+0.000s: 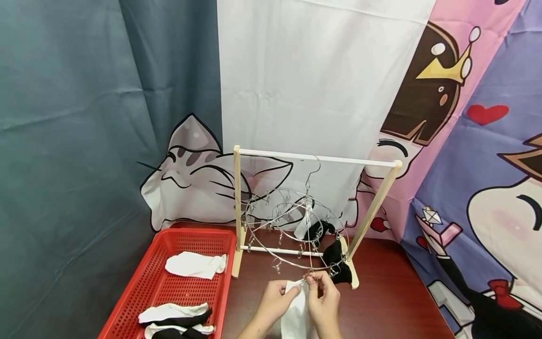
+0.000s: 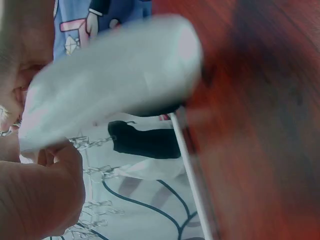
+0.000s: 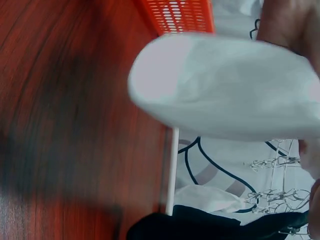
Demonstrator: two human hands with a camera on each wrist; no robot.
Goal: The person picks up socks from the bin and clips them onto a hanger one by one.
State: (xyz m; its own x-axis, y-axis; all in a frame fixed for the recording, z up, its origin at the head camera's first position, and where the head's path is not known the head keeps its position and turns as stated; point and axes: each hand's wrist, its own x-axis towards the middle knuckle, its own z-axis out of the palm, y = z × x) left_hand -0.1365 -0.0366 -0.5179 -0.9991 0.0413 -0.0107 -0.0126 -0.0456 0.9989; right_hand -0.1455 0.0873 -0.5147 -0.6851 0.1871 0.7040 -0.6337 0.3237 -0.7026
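A white sock (image 1: 295, 313) hangs from both hands close in front of the round metal clip hanger (image 1: 275, 249). My left hand (image 1: 275, 301) pinches the sock near its cuff, thumb on top. At the hanger's front rim, my right hand (image 1: 325, 301) pinches a small wire clip (image 1: 302, 281) right at the cuff. In the left wrist view the sock (image 2: 115, 80) stretches out from the fingers, blurred, toe away from the hands. The right wrist view shows its rounded toe (image 3: 160, 75) over the table.
Black socks (image 1: 334, 254) and a white sock (image 1: 304, 226) hang at the hanger's right side, beside several bare clips. A wooden-legged rack (image 1: 377, 209) with a white bar carries the hanger. Left stands a red basket (image 1: 230, 282) with white socks (image 1: 195, 264) and black socks (image 1: 182, 322).
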